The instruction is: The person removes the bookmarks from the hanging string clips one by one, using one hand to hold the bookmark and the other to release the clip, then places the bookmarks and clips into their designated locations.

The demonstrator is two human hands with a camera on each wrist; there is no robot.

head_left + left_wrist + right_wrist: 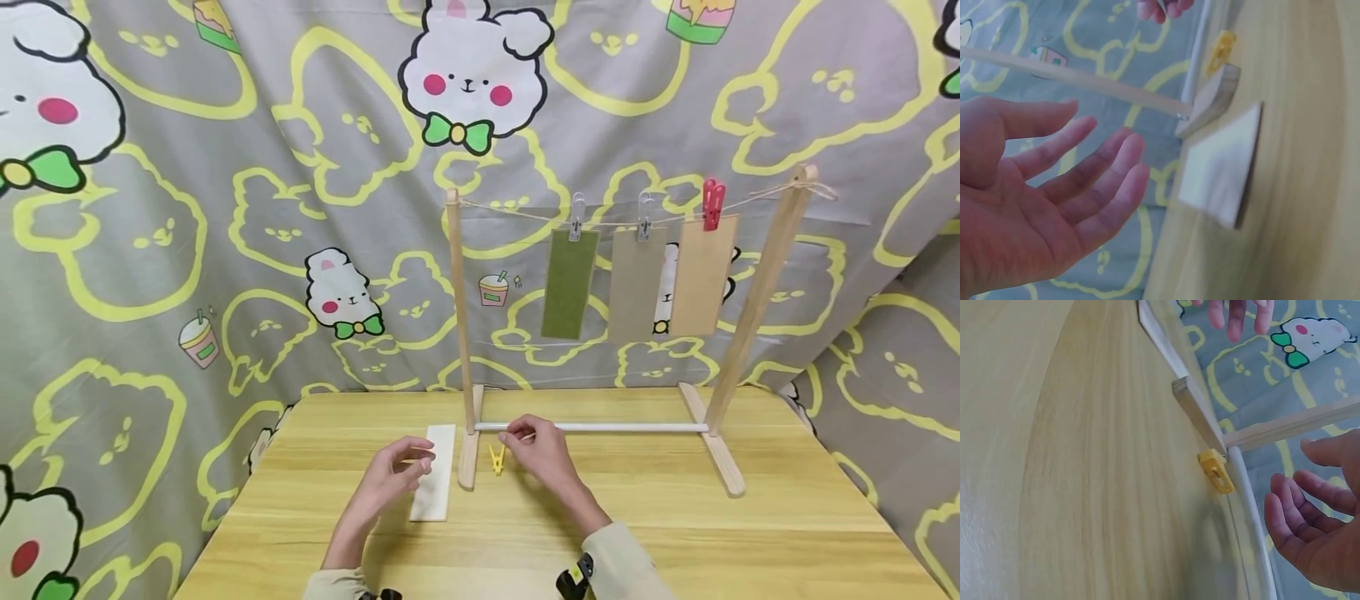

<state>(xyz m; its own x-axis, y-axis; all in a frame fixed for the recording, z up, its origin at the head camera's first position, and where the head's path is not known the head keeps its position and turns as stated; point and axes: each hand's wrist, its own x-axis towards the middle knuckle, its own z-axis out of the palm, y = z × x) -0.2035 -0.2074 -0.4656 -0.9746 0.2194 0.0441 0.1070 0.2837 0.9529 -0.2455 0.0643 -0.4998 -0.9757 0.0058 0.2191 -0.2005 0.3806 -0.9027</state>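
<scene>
My left hand [392, 477] hovers beside a white rectangular card [442, 475] lying on the table, its fingers loosely bent and holding nothing. In the left wrist view that hand [1054, 200] has its thumb and fingers apart, with the card [1219, 165] beyond them. Just right of the stand's left foot is a yellow clothespin [497, 460], standing on the tabletop. My right hand [542, 450] is above and right of it. In the right wrist view, the hand's [1319, 519] fingers are loosely curled with nothing between them, apart from the clothespin [1215, 472].
A wooden stand [459, 308] with a white lower rod [630, 427] carries a string. From it hang a green strip [570, 283], a grey-beige strip [636, 283] and a tan strip [701, 279], held by two clear clothespins and one red clothespin [712, 204]. A patterned curtain [360, 150] backs the table.
</scene>
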